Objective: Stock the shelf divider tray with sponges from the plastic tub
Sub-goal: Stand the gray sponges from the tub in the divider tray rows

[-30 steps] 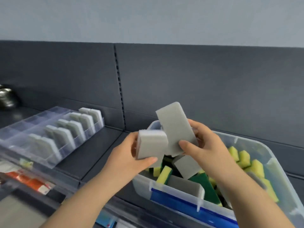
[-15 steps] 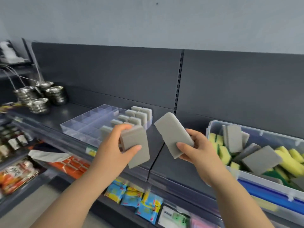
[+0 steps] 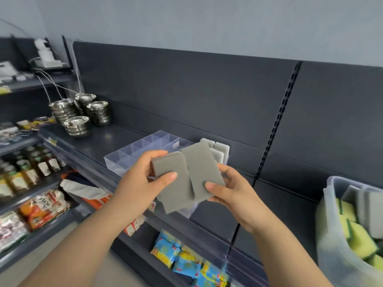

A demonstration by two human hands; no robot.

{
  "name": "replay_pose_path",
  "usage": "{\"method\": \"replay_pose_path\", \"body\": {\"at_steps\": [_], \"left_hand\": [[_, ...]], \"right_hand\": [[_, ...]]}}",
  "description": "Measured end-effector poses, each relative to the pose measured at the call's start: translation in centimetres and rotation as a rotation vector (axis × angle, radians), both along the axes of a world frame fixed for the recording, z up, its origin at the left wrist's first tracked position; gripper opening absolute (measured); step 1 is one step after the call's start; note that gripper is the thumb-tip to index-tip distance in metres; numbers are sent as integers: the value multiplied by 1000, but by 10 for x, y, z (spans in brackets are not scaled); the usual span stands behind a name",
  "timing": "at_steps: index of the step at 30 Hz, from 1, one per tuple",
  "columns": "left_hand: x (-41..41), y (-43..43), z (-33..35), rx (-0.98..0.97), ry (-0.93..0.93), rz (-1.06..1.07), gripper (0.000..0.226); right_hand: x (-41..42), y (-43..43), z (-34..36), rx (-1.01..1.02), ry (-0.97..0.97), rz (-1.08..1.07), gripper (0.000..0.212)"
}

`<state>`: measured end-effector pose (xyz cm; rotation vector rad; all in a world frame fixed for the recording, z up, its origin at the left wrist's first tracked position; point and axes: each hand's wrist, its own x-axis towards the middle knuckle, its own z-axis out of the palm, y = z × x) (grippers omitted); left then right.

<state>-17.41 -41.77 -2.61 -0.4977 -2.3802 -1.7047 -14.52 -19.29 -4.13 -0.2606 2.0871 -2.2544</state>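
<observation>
My left hand (image 3: 141,183) grips a grey sponge (image 3: 176,189), thumb across its face. My right hand (image 3: 232,193) grips a second grey sponge (image 3: 202,168), and the two sponges sit side by side, touching. Both are held just in front of the clear shelf divider tray (image 3: 132,154) on the dark shelf. Several grey sponges (image 3: 219,150) stand upright in the tray's right-hand slots; its left slots hold nothing. The plastic tub (image 3: 333,235) at the far right holds grey and yellow-green sponges (image 3: 356,230).
Stacks of steel bowls (image 3: 83,114) stand on the shelf left of the tray. Lower shelves carry bottles (image 3: 31,170), snack packets (image 3: 43,208) and blue packets (image 3: 186,259). A dark back panel (image 3: 207,96) rises behind the shelf.
My view has swung left, leaving the tub at the right edge. Both hands have carried their sponges from over the tub to the tray and brought them together.
</observation>
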Motion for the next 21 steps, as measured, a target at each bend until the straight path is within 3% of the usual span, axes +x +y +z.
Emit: {"method": "replay_pose_path", "body": {"at_steps": [4, 9, 11, 17, 21], "left_hand": [[-69, -6, 23, -30, 26, -80, 40], [-152, 9, 51, -148, 28, -221, 41], [-178, 15, 56, -174, 25, -253, 40], [-238, 11, 55, -80, 74, -139, 40], [-270, 3, 50, -64, 75, -75, 41]], "right_hand": [[-59, -5, 14, -5, 49, 112, 68], [-129, 10, 37, 65, 118, 76, 99], [-154, 19, 44, 86, 114, 67, 101], [-216, 31, 55, 81, 167, -117, 53], [-240, 32, 42, 68, 192, -253, 33]]}}
